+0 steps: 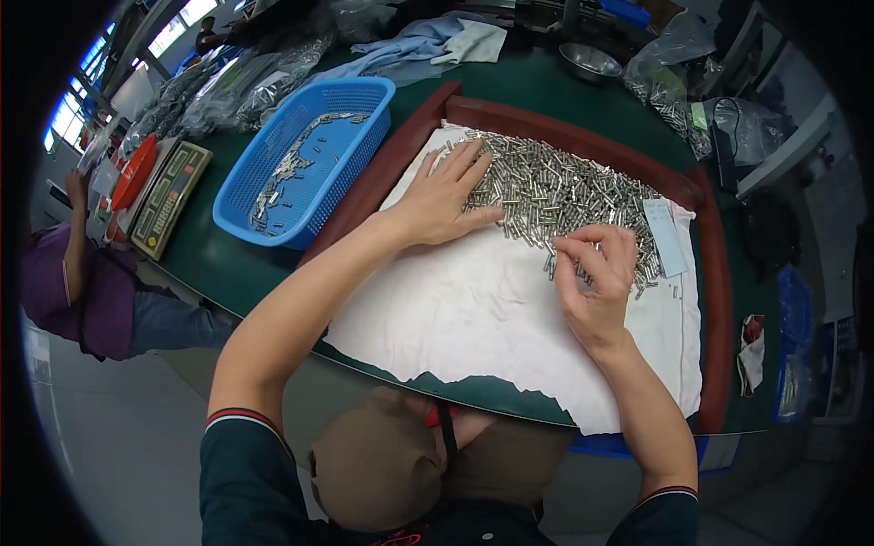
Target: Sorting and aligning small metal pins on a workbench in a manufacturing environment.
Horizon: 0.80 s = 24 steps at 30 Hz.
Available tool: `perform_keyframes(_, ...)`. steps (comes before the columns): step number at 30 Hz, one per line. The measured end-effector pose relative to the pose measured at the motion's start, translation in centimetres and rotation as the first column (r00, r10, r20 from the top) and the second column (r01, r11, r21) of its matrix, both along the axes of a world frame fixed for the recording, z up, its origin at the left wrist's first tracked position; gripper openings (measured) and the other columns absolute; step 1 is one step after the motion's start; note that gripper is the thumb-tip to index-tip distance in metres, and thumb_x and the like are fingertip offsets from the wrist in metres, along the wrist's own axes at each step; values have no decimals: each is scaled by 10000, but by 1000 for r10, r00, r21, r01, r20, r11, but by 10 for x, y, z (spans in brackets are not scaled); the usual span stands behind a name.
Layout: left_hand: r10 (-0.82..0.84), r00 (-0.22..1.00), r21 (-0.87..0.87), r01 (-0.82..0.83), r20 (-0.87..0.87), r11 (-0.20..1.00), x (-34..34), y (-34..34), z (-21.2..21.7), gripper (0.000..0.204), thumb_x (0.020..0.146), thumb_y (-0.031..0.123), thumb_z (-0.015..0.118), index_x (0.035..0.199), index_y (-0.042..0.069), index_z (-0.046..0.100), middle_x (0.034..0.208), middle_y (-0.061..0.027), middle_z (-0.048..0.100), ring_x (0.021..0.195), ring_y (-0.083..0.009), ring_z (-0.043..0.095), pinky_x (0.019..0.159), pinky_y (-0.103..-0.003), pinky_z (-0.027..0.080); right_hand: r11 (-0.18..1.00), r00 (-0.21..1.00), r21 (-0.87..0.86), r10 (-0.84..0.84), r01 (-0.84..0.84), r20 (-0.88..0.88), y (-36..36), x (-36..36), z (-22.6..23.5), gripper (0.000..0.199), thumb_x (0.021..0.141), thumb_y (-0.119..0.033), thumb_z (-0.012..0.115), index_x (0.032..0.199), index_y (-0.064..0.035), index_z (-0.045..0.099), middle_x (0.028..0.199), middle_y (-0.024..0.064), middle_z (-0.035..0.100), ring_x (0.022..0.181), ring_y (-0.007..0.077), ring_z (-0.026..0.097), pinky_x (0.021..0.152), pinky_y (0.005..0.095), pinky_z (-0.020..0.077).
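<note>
A broad heap of small shiny metal pins (pixel 546 182) lies on a white cloth (pixel 455 314) inside a low reddish-brown frame. My left hand (pixel 446 196) rests with fingers spread at the heap's left edge, its fingertips touching the pins. My right hand (pixel 599 273) is at the heap's near edge, thumb and forefinger pinched together. Whatever sits between those fingertips is too small to make out. A light blue paper slip (pixel 665 238) lies on the right side of the heap.
A blue plastic basket (pixel 350 168) with scattered metal pieces stands left of the frame (pixel 715 318). Beyond it are a scale (pixel 171 200) and a red tray (pixel 135 173). A metal bowl (pixel 590 62) and plastic bags stand at the back. Another person (pixel 100 282) sits at far left.
</note>
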<state>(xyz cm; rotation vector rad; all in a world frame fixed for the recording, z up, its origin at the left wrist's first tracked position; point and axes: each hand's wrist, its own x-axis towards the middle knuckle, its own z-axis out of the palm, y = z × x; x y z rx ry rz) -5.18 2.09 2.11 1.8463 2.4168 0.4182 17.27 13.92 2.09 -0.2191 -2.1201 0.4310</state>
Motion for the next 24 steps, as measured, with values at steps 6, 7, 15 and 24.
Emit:
perform_keyframes(6,-122,991,347,131,-46,929,25,3,-3,581,838,373,674,1300,46,545,1353,-179,476,1303,-336,408,1069,-495,291,1000,999,15,-9,9,47,5,2,-3,188,671,-4,698,834,-97,706,791,7,566,838,220,518,732,354,358)
perform_keyframes(7,-111,994,381,108,-15,918,26,1,-2,439,792,255,693,1163,45,593,1224,-155,515,1193,-325,455,991,-475,334,999,999,38,-8,7,31,5,0,-5,174,669,-9,700,821,-93,697,763,7,548,816,217,517,731,358,352)
perform_keyframes(15,-302,951,340,264,63,902,30,0,5,226,761,-9,683,984,29,689,1018,-96,593,1002,-273,541,882,-383,435,994,975,91,-75,57,207,0,-9,-3,151,710,-134,730,838,-66,687,847,50,545,907,243,499,819,401,357)
perform_keyframes(24,-366,928,283,371,-72,884,12,14,6,237,762,74,721,997,44,713,1043,-55,604,1015,-253,531,888,-381,423,987,912,129,-138,95,386,0,-49,-11,287,707,-281,770,849,-42,697,896,59,590,958,244,495,826,401,347)
